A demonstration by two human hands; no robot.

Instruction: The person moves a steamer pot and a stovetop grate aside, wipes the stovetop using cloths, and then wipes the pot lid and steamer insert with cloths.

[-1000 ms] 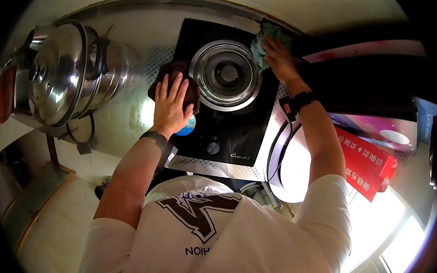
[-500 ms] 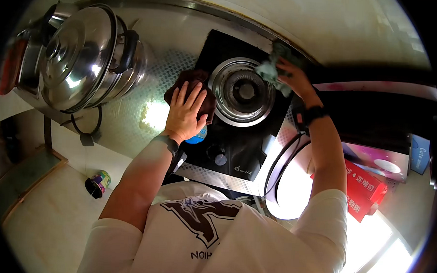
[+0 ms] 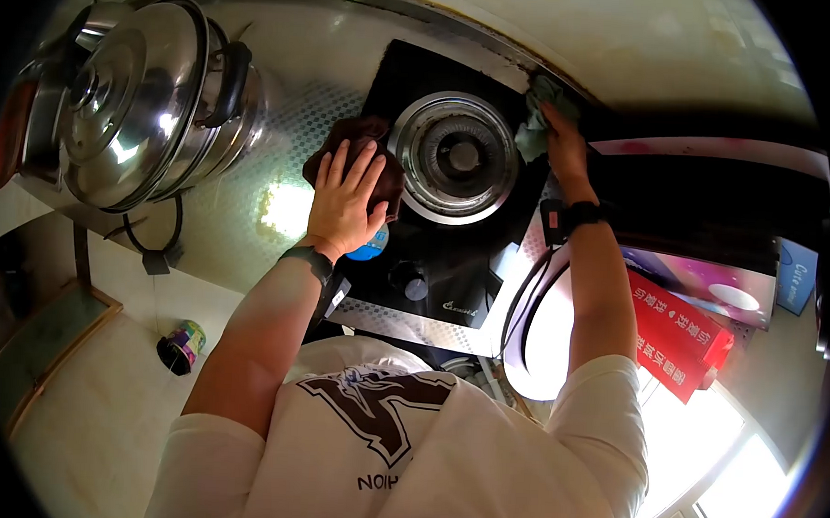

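My left hand (image 3: 344, 205) lies flat with its fingers stretched out on a crumpled dark brown cloth (image 3: 389, 176). That cloth rests over the left edge of a black gas stove (image 3: 451, 274). A round blue object (image 3: 371, 248) shows partly from under my left hand. At the stove's back right corner, my right hand (image 3: 564, 145) is closed on a grey-green cloth (image 3: 533, 127) and presses it down; its fingertips are partly hidden. Between the two hands sits the round metal burner (image 3: 454, 159). A control knob (image 3: 410, 280) is at the stove's front.
A large lidded steel pot (image 3: 130, 108) stands on the patterned counter (image 3: 286, 138) at left. On the right are a white round-edged appliance (image 3: 541, 348), a red box (image 3: 676, 335) and a blue box (image 3: 796, 276). A colourful tub (image 3: 181, 346) is below at left.
My right hand has moved the grey-green cloth a little to the right and away from the burner, toward the back corner. My left hand stays on the brown cloth. The view has shifted slightly.
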